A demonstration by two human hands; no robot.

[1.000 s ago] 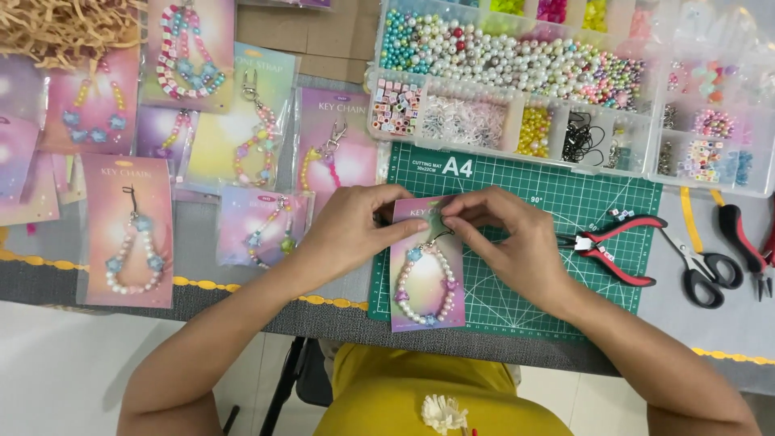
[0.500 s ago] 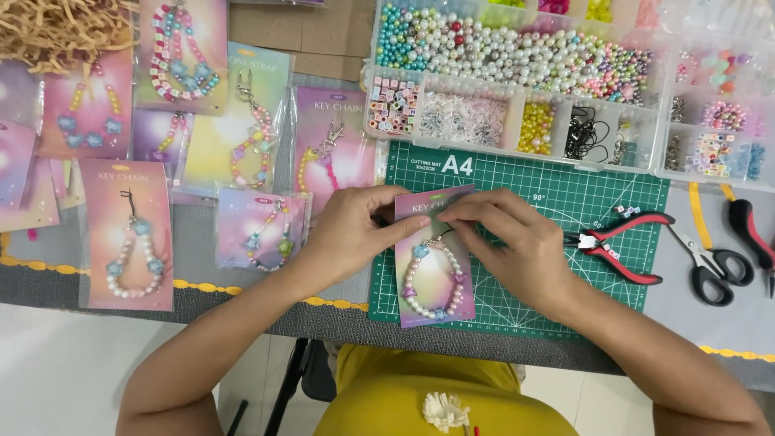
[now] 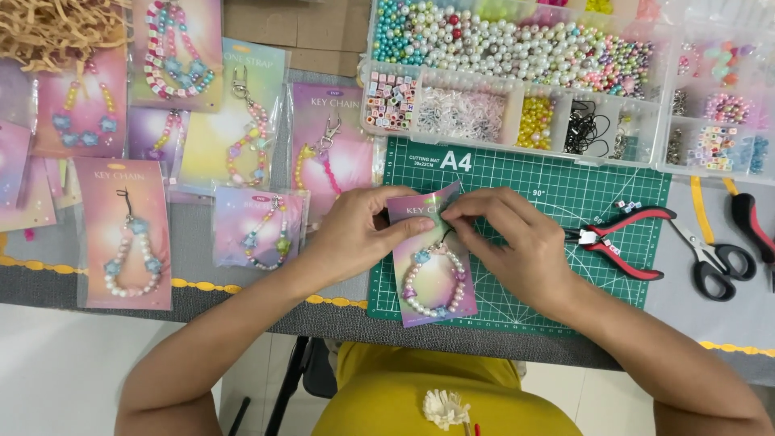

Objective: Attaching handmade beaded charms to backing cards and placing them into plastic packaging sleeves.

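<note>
Packaged bead charms are lying at left on the tabletop. Left hand is pinching the pink backing card at its left edge, fingers closed on it. Card is sitting on the green cutting mat, bead loop on it. Right hand is pinching the loop's black cord at the card top. Red pliers, scissors lying right.

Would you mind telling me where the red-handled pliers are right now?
In the head view, the red-handled pliers lie on the green cutting mat, just beyond the right hand, with the scissors farther right.
</note>
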